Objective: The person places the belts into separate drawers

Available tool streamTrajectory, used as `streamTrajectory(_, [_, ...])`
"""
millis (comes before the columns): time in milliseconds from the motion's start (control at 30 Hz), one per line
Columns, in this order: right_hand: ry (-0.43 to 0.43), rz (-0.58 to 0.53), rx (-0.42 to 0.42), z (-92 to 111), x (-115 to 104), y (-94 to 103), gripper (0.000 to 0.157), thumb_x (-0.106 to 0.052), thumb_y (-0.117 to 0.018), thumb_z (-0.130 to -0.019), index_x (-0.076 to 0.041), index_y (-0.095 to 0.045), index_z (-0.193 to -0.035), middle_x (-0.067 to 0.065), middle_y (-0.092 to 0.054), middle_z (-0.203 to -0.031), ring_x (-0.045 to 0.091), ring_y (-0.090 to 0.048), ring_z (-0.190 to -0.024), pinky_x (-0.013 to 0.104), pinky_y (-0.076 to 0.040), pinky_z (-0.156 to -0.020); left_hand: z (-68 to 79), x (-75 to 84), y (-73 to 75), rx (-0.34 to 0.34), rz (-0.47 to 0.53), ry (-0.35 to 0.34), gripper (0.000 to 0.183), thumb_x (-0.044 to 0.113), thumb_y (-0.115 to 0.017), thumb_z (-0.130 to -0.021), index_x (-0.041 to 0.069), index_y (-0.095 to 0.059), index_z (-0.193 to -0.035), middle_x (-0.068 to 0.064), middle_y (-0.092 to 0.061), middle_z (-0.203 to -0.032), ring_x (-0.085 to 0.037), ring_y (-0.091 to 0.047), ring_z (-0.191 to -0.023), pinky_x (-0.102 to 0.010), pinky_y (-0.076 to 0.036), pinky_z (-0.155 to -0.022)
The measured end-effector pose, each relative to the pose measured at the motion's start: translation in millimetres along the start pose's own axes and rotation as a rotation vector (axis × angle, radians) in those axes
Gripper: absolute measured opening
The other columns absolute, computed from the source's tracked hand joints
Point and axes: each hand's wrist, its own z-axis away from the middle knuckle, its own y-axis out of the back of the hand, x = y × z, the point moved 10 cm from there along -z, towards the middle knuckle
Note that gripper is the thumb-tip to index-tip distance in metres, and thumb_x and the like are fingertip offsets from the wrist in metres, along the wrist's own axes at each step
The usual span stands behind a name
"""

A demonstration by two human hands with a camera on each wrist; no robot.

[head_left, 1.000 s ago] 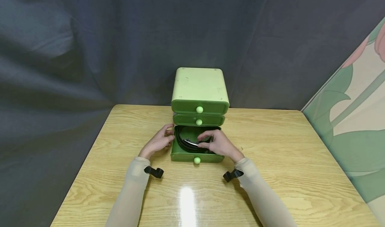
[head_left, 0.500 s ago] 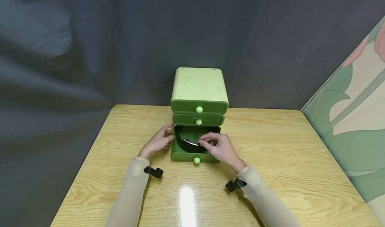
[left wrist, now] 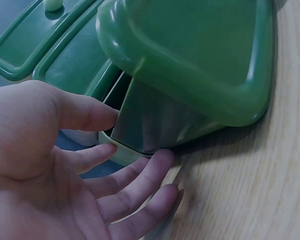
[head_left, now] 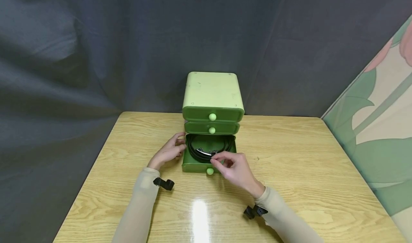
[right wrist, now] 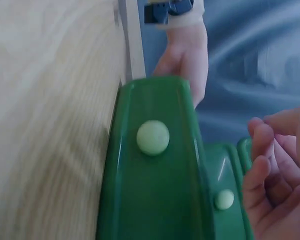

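A black coiled belt [head_left: 197, 156] with a shiny metal buckle [head_left: 203, 152] lies inside the pulled-out bottom drawer [head_left: 193, 167] of a small green cabinet. My left hand [head_left: 168, 152] is at the drawer's left side, fingers spread and relaxed; in the left wrist view its thumb [left wrist: 87, 112] reaches the drawer's side wall. Over the drawer's front right corner is my right hand [head_left: 236, 169], fingers loosely bent with nothing between them. The right wrist view shows those bent fingers [right wrist: 260, 180] beside the drawer front and its round knob [right wrist: 153, 137].
Above the belt's drawer, the middle drawer [head_left: 196, 128] sticks out slightly under the cabinet's pale top [head_left: 212, 89]. The cabinet stands near the back edge of a wooden table [head_left: 305, 171]. A dark curtain [head_left: 145, 50] hangs behind, and floral fabric [head_left: 383, 128] is at the right.
My right hand has drawn back from the belt, toward the front right and over the drawer's front edge. The belt stays in the drawer, and my left hand keeps its place.
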Motion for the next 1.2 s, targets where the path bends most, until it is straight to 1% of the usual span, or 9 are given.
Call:
streamTrajectory(100, [0.0, -0.011, -0.052, 6.4, -3.8, -7.1, 0.005, -0.003, -0.078, -0.095, -0.006, -0.082, -0.097, 0.008, -0.078, -0.076, -0.003, -0.051, -0.052, 0.017, -0.042, -0.045, 0.2, 0.2, -0.3, -0.003, 0.0, 0.005, 0.066, 0.019, -0.051, -0.109, 0.009, -0.025, -0.169, -0.029, -0.04, -0.164, -0.026, -0.062, -0.106, -0.032, -0.05, -0.082])
streamTrajectory(167, [-0.028, -0.011, -0.081, 10.6, -1.4, -11.2, 0.005, -0.003, -0.078, -0.095, -0.005, -0.081, -0.098, 0.009, -0.078, -0.077, -0.005, -0.049, -0.052, 0.016, -0.041, -0.044, -0.1, 0.2, -0.3, -0.004, 0.005, 0.007, 0.067, 0.019, -0.052, -0.109, 0.009, -0.024, -0.169, -0.029, -0.04, -0.164, -0.026, -0.062, -0.105, -0.032, -0.049, -0.082])
streamTrajectory(333, [-0.094, 0.025, -0.17, 20.5, 8.0, -22.4, 0.01, -0.004, -0.078, -0.096, -0.002, -0.081, -0.104, 0.011, -0.08, -0.083, -0.009, -0.047, -0.049, 0.016, -0.041, -0.042, -1.0, -0.1, -0.1, -0.005, 0.009, 0.006, 0.067, 0.02, -0.052, -0.109, 0.008, -0.024, -0.169, -0.03, -0.04, -0.164, -0.027, -0.062, -0.105, -0.032, -0.049, -0.081])
streamTrajectory(467, [-0.106, 0.075, -0.232, 26.3, 14.0, -30.5, 0.014, -0.006, -0.078, -0.096, -0.003, -0.082, -0.108, 0.01, -0.082, -0.087, -0.01, -0.048, -0.049, 0.017, -0.044, -0.043, 0.2, 1.0, -1.2, -0.009, 0.008, 0.002, 0.068, 0.02, -0.053, -0.109, 0.006, -0.023, -0.169, -0.031, -0.04, -0.163, -0.026, -0.062, -0.103, -0.033, -0.05, -0.08])
streamTrajectory(633, [-0.109, 0.111, -0.252, 29.8, 20.3, -36.0, 0.015, -0.008, -0.079, -0.096, -0.004, -0.082, -0.11, 0.007, -0.082, -0.087, -0.009, -0.052, -0.052, 0.017, -0.048, -0.047, 0.0, 0.6, -0.8, -0.002, 0.009, 0.009, 0.066, 0.019, -0.052, -0.11, 0.007, -0.024, -0.169, -0.03, -0.041, -0.163, -0.026, -0.061, -0.103, -0.033, -0.05, -0.08])
streamTrajectory(767, [-0.137, 0.127, -0.254, 30.8, 24.8, -38.4, 0.019, -0.009, -0.079, -0.096, -0.005, -0.081, -0.114, 0.006, -0.082, -0.087, -0.009, -0.052, -0.05, 0.017, -0.047, -0.045, 0.2, 1.7, -1.2, 0.001, 0.013, 0.014, 0.066, 0.02, -0.052, -0.11, 0.009, -0.025, -0.169, -0.029, -0.041, -0.164, -0.026, -0.061, -0.103, -0.032, -0.05, -0.081])
streamTrajectory(900, [-0.154, 0.168, -0.271, 31.1, 28.4, -40.1, 0.022, -0.009, -0.08, -0.095, -0.006, -0.08, -0.117, 0.004, -0.083, -0.089, -0.01, -0.048, -0.048, 0.017, -0.043, -0.043, 0.4, 2.7, -1.9, 0.002, 0.01, 0.014, 0.065, 0.019, -0.052, -0.11, 0.009, -0.025, -0.169, -0.029, -0.041, -0.164, -0.026, -0.061, -0.103, -0.032, -0.049, -0.08])
streamTrajectory(1033, [-0.131, 0.233, -0.289, 31.1, 30.4, -41.5, 0.024, -0.011, -0.081, -0.095, -0.009, -0.08, -0.119, 0.001, -0.083, -0.09, -0.01, -0.05, -0.053, 0.017, -0.044, -0.047, 0.4, 2.2, -1.5, 0.004, -0.001, 0.011, 0.065, 0.019, -0.051, -0.11, 0.009, -0.025, -0.169, -0.029, -0.04, -0.164, -0.028, -0.063, -0.106, -0.034, -0.05, -0.082])
streamTrajectory(1200, [-0.059, 0.297, -0.289, 29.8, 25.3, -41.9, 0.025, -0.011, -0.082, -0.094, -0.01, -0.08, -0.119, 0.0, -0.082, -0.09, -0.006, -0.064, -0.065, 0.015, -0.051, -0.058, 0.6, 0.2, -0.4, 0.012, -0.009, 0.01, 0.065, 0.019, -0.051, -0.11, 0.009, -0.025, -0.169, -0.029, -0.04, -0.164, -0.03, -0.063, -0.111, -0.037, -0.051, -0.086])
